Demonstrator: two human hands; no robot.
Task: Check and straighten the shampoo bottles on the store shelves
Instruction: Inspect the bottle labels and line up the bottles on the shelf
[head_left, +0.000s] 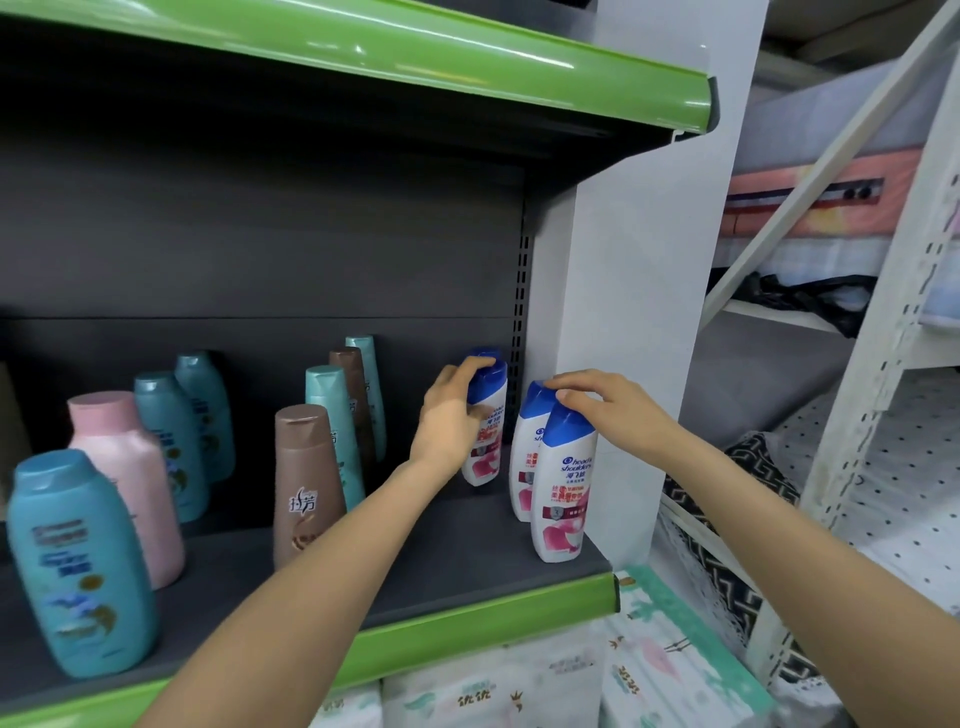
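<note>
Several plastic bottles stand on a dark matte shelf (426, 566) with a glossy green front edge. Far left, a squat teal bottle (78, 566) is blurred, its label unreadable. Behind it stands a rounded pink bottle (130, 483), then two slimmer teal ones (174, 441) partly hidden behind one another. Toward the middle, a tapered brown bottle (306, 483) covers most of the teal and brown bottles queued behind it.

The left hand (449, 415) grips a white shampoo bottle with a blue cap (488, 415) near the back of the shelf, fingers curled round its shoulder; the palm hides much of the label. Right of it, the right hand (602, 402) rests bent fingertips on the blue caps of two more white bottles; whether it truly pinches them cannot be told. The front bottle (563, 493) stands near the shelf edge, beside the pale side panel (623, 260), and covers most of the one behind (527, 457). Patterned soft packs below are cut off by the frame.
</note>
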